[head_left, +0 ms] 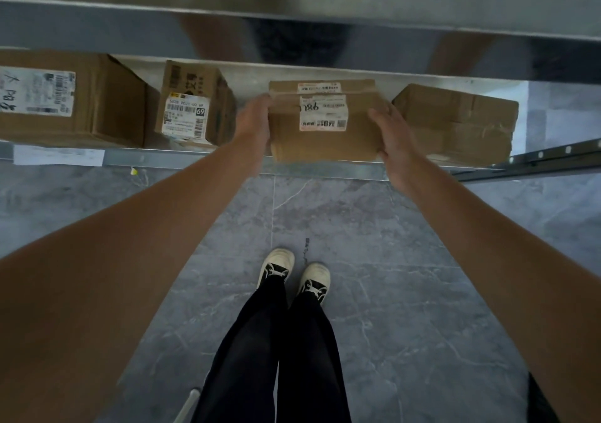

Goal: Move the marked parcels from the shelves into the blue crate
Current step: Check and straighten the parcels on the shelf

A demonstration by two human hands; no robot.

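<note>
Below me I see grey marble-patterned floor tiles (406, 260), and a pair of cream-toed sneakers (294, 276) under black trousers (276, 357) — feet close together, pointing at the rack. A white paper tag (58, 156) sits on the left of the shelf's front rail, and a small yellow scrap (133, 171) hangs just right of it.

Parcel storeroom or small warehouse. Metal shelving (201, 157) spans 10 to 2 o'clock, second steel shelf (422, 16) above at 12. Cardboard boxes lined along shelf, white shipping labels (323, 112) with barcodes and handwritten numbers. Paper tag (58, 156) on shelf edge at 9. Grey marble-look tile floor (390, 260) below.
</note>
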